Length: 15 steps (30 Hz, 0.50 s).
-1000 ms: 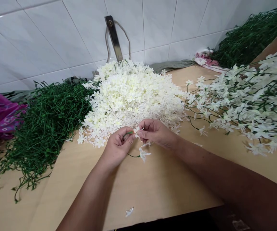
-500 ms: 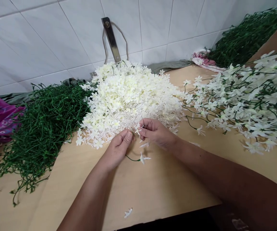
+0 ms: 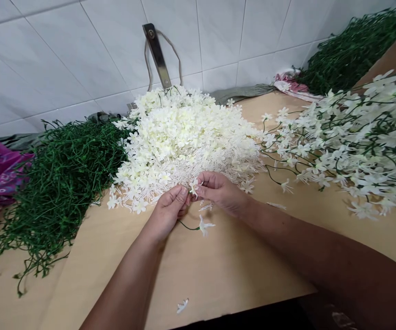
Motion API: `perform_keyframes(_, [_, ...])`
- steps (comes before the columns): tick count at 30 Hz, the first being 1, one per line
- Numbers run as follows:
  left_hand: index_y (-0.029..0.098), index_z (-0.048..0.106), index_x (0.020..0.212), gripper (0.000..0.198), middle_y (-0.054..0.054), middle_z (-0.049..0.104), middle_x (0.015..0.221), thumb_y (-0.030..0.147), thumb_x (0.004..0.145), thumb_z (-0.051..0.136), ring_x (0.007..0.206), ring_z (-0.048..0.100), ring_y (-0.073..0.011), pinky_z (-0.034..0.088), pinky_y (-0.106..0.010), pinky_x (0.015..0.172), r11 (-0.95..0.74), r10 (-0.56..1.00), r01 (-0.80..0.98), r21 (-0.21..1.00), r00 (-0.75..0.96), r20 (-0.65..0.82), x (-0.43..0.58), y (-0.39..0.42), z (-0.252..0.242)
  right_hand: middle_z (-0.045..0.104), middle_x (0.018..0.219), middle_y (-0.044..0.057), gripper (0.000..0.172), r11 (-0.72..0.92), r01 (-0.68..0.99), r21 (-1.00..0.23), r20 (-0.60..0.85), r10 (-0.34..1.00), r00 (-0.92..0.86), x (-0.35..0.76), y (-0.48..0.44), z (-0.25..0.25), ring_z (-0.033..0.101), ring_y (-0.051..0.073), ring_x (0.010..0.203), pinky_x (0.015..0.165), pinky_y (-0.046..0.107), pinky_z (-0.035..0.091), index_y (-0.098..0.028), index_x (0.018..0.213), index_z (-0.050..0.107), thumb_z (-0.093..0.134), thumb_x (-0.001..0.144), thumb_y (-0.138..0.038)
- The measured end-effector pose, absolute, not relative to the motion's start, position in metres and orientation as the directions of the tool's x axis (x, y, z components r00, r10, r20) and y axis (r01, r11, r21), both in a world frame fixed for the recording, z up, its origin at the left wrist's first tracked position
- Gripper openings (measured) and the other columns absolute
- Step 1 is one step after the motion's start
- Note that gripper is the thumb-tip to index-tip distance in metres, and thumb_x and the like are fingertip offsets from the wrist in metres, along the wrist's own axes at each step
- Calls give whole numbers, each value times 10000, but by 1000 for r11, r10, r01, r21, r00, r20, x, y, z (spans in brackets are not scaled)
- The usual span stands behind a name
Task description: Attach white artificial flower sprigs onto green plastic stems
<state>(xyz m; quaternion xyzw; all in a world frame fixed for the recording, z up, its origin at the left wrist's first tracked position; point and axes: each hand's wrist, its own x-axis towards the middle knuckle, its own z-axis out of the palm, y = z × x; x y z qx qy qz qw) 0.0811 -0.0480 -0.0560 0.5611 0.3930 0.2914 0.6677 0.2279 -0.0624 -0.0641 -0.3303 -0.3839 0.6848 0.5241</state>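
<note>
My left hand [image 3: 172, 208] pinches a thin green stem. The stem's lower branch curves out below the fingers and ends in a white flower [image 3: 205, 226]. Close beside it, my right hand [image 3: 218, 190] holds a small white flower [image 3: 194, 187] between thumb and fingers, near the left fingertips. The fingers hide where stem and small flower meet. Just beyond both hands rises a large heap of loose white flowers [image 3: 184, 128] with thin white stamens along its near side.
Green stems [image 3: 67, 174] are piled at the left beside a purple bag [image 3: 2, 169]. Stemmed white flowers [image 3: 363, 146] lie at the right, more green stems [image 3: 352, 55] behind them. A loose white piece [image 3: 182, 306] lies near the cardboard's [image 3: 246, 284] front edge.
My right hand has moved slightly left with the small white flower, which is now close against my left fingertips. My left hand has barely moved.
</note>
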Motion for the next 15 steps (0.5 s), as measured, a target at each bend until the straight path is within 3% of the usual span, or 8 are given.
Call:
perform_keyframes(8, [158,409,571,348,74,222,447,437,747,520,412,166,-50,132,-186,395,278,825,14,960,508,-247,82,-49,-53,476,531,-77,365,-170,-493,-853,-60,971,-232,227,-62,-66,504,61,529,649,270,456,-158,630,461,734,519,-374])
perform_keyframes(15, [159,414,559,368,76,264,436,463,677,583,389,203,-43,160,-186,388,255,857,43,966,452,-247,84,-50,-54,523,569,-38,293,-16,-258,-966,30,984,-175,227,-63,-69,498,86,542,553,238,422,-172,676,465,677,609,-362])
